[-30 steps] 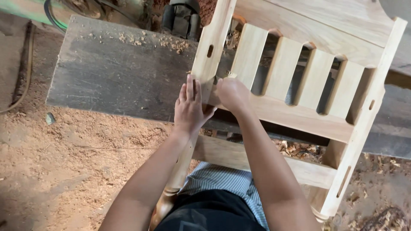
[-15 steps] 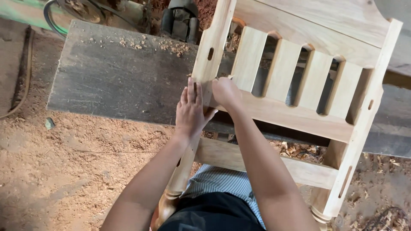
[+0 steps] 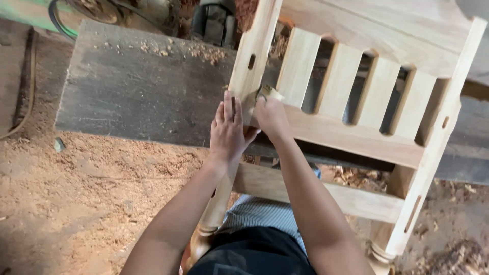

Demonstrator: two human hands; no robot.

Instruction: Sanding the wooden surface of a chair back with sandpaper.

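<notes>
Unfinished wooden chair back frame (image 3: 356,137) lies tilted across a grey worn tabletop (image 3: 142,97), its long posts running from top centre down toward the person's lap. Right hand (image 3: 272,117) has its grip clenched on a small folded piece of sandpaper (image 3: 266,93), pressed at the joint where the left post (image 3: 252,61) meets the lower cross rail (image 3: 351,136). Left hand (image 3: 229,130) lies flat, fingers extended, against the same post just beside the right, touching it, grasping nothing. Paper sits just above the right knuckles, toward the first vertical slat (image 3: 298,66). The rail's long axis runs right and slightly down, away from both hands. Wood shavings (image 3: 198,51) on the tabletop; sawdust covers the floor (image 3: 76,203). Dark machine part (image 3: 214,20) at the top edge, beyond the tabletop.
</notes>
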